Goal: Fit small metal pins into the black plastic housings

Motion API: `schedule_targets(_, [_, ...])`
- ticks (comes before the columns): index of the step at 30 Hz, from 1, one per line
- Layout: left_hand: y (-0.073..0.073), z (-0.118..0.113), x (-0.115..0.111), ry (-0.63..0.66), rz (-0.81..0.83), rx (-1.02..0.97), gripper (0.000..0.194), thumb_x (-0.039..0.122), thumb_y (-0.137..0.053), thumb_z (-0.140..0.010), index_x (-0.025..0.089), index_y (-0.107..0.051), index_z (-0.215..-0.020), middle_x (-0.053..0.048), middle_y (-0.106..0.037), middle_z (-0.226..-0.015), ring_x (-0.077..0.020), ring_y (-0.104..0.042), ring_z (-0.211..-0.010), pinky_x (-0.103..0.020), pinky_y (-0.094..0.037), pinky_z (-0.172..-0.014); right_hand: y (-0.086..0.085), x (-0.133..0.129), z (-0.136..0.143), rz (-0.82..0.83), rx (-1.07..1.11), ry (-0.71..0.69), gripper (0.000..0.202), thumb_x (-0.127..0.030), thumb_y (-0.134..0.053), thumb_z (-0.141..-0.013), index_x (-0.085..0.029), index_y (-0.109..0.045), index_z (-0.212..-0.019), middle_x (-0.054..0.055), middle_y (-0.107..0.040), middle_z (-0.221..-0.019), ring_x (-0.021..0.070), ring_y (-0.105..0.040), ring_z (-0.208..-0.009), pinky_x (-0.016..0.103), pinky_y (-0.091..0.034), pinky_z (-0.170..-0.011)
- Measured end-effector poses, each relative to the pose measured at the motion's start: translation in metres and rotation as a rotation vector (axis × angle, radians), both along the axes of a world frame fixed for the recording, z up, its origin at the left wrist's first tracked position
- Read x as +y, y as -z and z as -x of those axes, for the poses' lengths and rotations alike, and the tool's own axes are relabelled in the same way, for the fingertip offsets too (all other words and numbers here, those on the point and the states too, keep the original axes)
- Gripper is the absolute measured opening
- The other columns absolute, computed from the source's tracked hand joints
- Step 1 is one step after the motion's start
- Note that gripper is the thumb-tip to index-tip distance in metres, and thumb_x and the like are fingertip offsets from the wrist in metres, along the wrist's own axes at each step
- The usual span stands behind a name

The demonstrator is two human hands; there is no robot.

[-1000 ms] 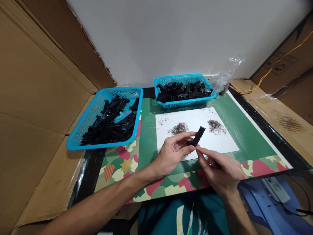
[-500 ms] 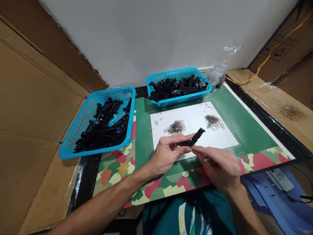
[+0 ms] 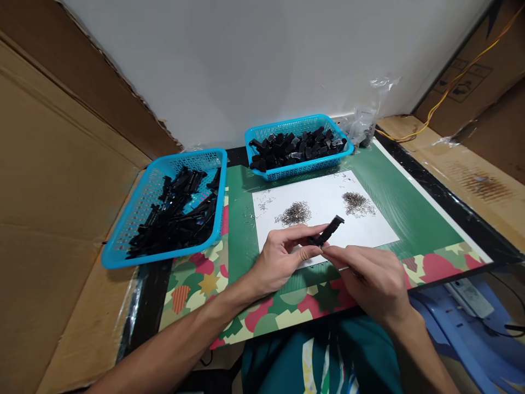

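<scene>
My left hand (image 3: 280,257) is closed, pinching a black plastic part (image 3: 330,230) between thumb and fingers over the front edge of the white sheet (image 3: 328,189). The part's long arm sticks up and tilts right; its lower end is partly hidden by my fingertips. My right hand (image 3: 371,279) is closed too, its fingertips pressed together against the part's lower end. A thin silvery piece (image 3: 344,268) shows beside the right fingers, too little of it to name. On the sheet lie two heaps of small bent metal wire pieces, a left heap (image 3: 296,213) and a right heap (image 3: 356,203).
A blue basket (image 3: 164,256) of long black parts stands at the left, and another blue basket (image 3: 307,164) of black parts at the back. Clear plastic bags (image 3: 363,128) sit behind it. Cardboard (image 3: 53,208) walls the left side. A green mat (image 3: 426,208) covers the table.
The hands and black part hold almost the same pose; the right hand has shifted very slightly. The whole view has moved a little.
</scene>
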State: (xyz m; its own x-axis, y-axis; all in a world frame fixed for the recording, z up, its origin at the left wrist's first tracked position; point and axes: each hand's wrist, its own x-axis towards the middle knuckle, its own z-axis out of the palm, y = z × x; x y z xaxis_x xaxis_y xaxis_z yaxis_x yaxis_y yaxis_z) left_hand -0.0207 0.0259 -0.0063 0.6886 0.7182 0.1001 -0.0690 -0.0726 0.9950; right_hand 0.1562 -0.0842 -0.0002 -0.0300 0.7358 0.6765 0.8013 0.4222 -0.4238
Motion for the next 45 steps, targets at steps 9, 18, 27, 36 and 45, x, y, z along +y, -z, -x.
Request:
schedule_targets(9, [-0.008,0.002,0.001,0.091,0.007,0.042,0.039,0.037,-0.078,-0.096,0.017,-0.08,-0.129,-0.014,-0.081,-0.119,-0.0285,-0.075,-0.114,-0.035,-0.06,-0.1,-0.001,0.001,-0.003,0.075,0.083,-0.057,0.014,-0.007,-0.064,-0.102,-0.018,-0.074,-0.101,0.002,-0.08,-0.075,0.0124,-0.069,-0.056,0.024,-0.049,-0.055])
schedule_targets(18, [-0.009,0.0,-0.001,0.055,0.076,0.024,0.04,0.039,-0.081,-0.093,0.018,-0.081,-0.128,-0.015,-0.08,-0.123,-0.0295,-0.075,-0.113,-0.033,-0.062,-0.092,-0.002,-0.001,-0.001,0.099,0.122,0.008,0.011,-0.013,-0.071,-0.1,-0.021,-0.076,-0.105,0.0,-0.082,-0.079,0.0114,-0.067,-0.051,0.024,-0.05,-0.054])
schedule_targets(27, [-0.003,0.002,-0.002,0.035,0.201,0.042,0.047,0.044,-0.083,-0.092,0.018,-0.08,-0.131,-0.013,-0.081,-0.122,-0.0193,-0.072,-0.087,-0.025,-0.057,-0.074,0.003,-0.001,-0.001,0.052,0.073,-0.016,0.017,-0.008,-0.067,-0.1,-0.016,-0.076,-0.112,0.0,-0.075,-0.07,0.0105,-0.058,-0.051,0.025,-0.044,-0.053])
schedule_targets(36, [-0.008,0.003,-0.002,0.06,0.157,0.064,0.044,0.043,-0.083,-0.091,0.016,-0.081,-0.127,-0.015,-0.08,-0.121,-0.0274,-0.075,-0.104,-0.03,-0.061,-0.082,-0.005,0.0,-0.013,0.046,-0.047,-0.073,0.028,-0.005,-0.056,-0.1,-0.019,-0.08,-0.106,-0.006,-0.05,-0.057,0.0095,-0.043,-0.048,0.026,-0.03,-0.05])
schedule_targets(45, [0.001,0.002,-0.002,0.034,0.33,-0.037,0.057,0.039,-0.097,-0.075,0.017,-0.081,-0.125,-0.013,-0.081,-0.108,-0.0204,-0.075,-0.09,-0.024,-0.06,-0.071,-0.005,-0.004,-0.004,0.007,0.17,-0.059,0.02,-0.008,-0.072,-0.096,-0.021,-0.079,-0.11,-0.008,-0.054,-0.056,0.009,-0.043,-0.046,0.024,-0.036,-0.049])
